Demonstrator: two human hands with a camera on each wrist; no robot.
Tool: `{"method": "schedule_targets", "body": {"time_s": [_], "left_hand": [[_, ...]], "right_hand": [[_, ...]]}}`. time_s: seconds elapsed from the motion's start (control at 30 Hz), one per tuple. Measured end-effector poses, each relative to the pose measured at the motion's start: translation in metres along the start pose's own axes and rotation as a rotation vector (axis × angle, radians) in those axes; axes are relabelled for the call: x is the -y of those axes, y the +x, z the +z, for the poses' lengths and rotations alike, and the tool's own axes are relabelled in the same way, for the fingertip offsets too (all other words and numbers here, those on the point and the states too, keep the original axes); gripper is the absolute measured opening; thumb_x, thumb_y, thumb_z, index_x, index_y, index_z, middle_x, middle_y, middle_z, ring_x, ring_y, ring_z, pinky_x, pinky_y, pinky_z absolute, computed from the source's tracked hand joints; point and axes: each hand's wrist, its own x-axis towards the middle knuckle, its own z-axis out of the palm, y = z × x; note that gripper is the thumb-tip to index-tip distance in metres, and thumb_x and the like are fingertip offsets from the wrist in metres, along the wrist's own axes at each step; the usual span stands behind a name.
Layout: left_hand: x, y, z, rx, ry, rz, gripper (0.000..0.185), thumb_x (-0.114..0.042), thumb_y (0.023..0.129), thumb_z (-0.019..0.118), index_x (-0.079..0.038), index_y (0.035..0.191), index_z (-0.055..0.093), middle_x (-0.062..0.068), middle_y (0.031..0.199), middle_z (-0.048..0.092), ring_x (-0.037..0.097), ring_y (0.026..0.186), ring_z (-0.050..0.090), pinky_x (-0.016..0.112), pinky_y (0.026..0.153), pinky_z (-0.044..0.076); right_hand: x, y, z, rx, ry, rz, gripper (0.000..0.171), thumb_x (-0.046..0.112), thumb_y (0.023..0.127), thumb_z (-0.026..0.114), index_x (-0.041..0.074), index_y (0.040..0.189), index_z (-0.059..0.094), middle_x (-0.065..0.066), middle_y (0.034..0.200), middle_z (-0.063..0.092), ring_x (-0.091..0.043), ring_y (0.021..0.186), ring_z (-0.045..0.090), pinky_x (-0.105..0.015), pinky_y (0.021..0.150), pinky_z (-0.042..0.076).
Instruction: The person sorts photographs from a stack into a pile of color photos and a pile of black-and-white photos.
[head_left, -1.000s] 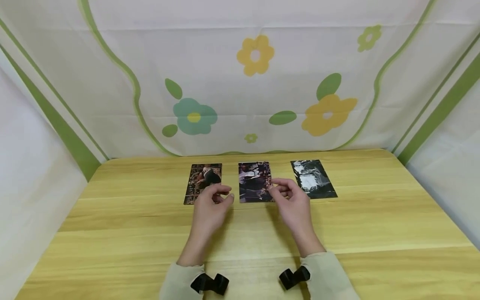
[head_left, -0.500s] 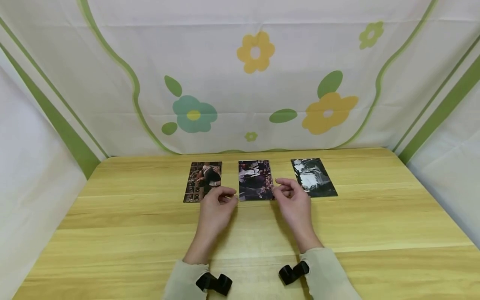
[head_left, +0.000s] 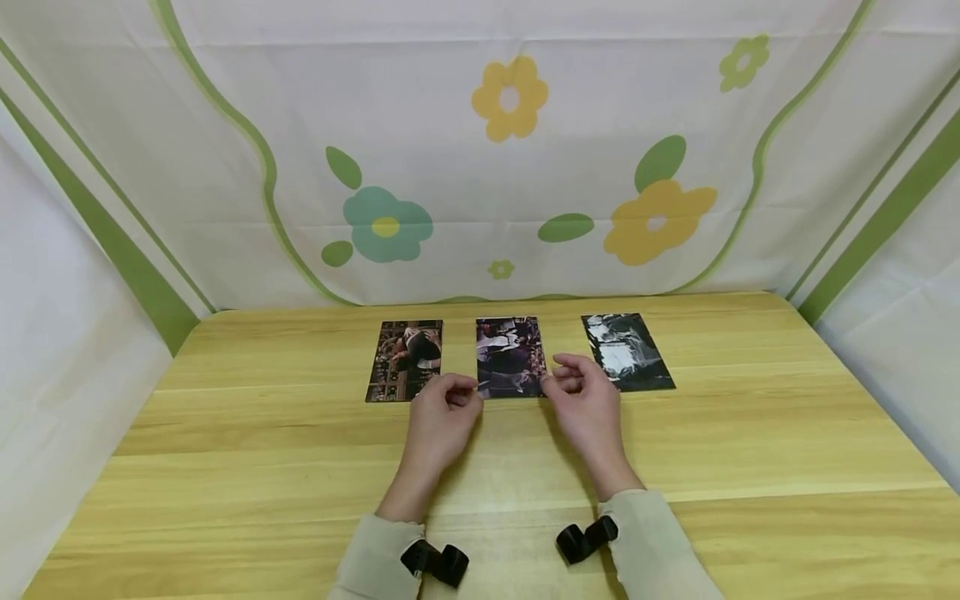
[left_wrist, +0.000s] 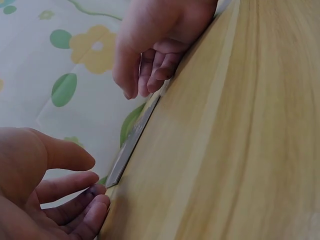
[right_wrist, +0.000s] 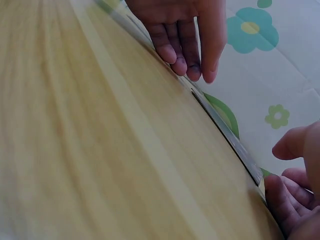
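Note:
Three photo cards lie in a row near the table's far edge. The middle photo card [head_left: 510, 357], with a dark, colourful print, sits between my hands. At its lower left corner is my left hand [head_left: 444, 418], its fingertips right at the edge. My right hand [head_left: 588, 408] has its fingertips at the card's right edge. In the left wrist view, the left hand [left_wrist: 45, 185] keeps its thumb apart from its loosely bent fingers. The right wrist view shows the same gap on the right hand [right_wrist: 297, 185], and the card [right_wrist: 227, 135] flat and almost edge-on.
To the left lies a brown-toned photo card [head_left: 405, 358], partly behind the left hand. A black-and-white photo card [head_left: 628, 350] lies slanted to the right. Behind the wooden table [head_left: 262, 467] hangs a white cloth [head_left: 420, 108] printed with flowers. Black wrist cameras sit on both sleeves.
My left hand has moved right, from over the left photo card to the middle card's corner. My right hand shifted slightly right, then stayed near the right edge. The cards lie in the same row.

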Motion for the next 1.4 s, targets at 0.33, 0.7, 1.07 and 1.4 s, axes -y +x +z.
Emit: {"method": "schedule_targets", "body": {"time_s": [0.33, 0.7, 1.07, 1.4], "left_hand": [[0.001, 0.002, 0.005, -0.050, 0.060, 0.009, 0.025, -0.002, 0.091, 0.077, 0.003, 0.115, 0.076, 0.017, 0.106, 0.066, 0.022, 0.089, 0.064, 0.034, 0.079, 0.055], [0.004, 0.008, 0.013, -0.105, 0.147, 0.017, 0.035, -0.009, 0.091, 0.080, 0.006, 0.122, 0.075, 0.016, 0.102, 0.066, 0.021, 0.082, 0.059, 0.036, 0.077, 0.050], [0.002, 0.010, 0.021, -0.147, 0.176, -0.001, 0.038, -0.012, 0.090, 0.081, 0.006, 0.124, 0.076, 0.013, 0.098, 0.063, 0.019, 0.076, 0.051, 0.032, 0.072, 0.042], [0.001, 0.010, 0.026, -0.184, 0.194, -0.018, 0.037, -0.012, 0.088, 0.083, 0.002, 0.122, 0.079, 0.011, 0.094, 0.061, 0.022, 0.083, 0.050, 0.034, 0.073, 0.041]], "right_hand": [[0.000, 0.001, 0.000, 0.001, -0.053, 0.000, 0.047, 0.022, 0.098, 0.078, 0.008, 0.141, 0.067, -0.012, 0.127, 0.073, -0.024, 0.099, 0.069, -0.025, 0.083, 0.054], [0.002, 0.000, 0.004, 0.010, -0.166, -0.056, 0.057, 0.019, 0.093, 0.082, 0.004, 0.145, 0.064, -0.015, 0.127, 0.071, -0.018, 0.084, 0.065, -0.030, 0.080, 0.051], [0.002, -0.001, 0.005, 0.021, -0.232, -0.081, 0.061, 0.021, 0.091, 0.084, 0.005, 0.146, 0.063, -0.013, 0.128, 0.069, -0.017, 0.082, 0.064, -0.032, 0.081, 0.051], [0.001, -0.001, 0.006, 0.031, -0.250, -0.119, 0.061, 0.020, 0.092, 0.084, 0.005, 0.147, 0.063, -0.013, 0.128, 0.070, -0.017, 0.084, 0.064, -0.035, 0.084, 0.050]]}}
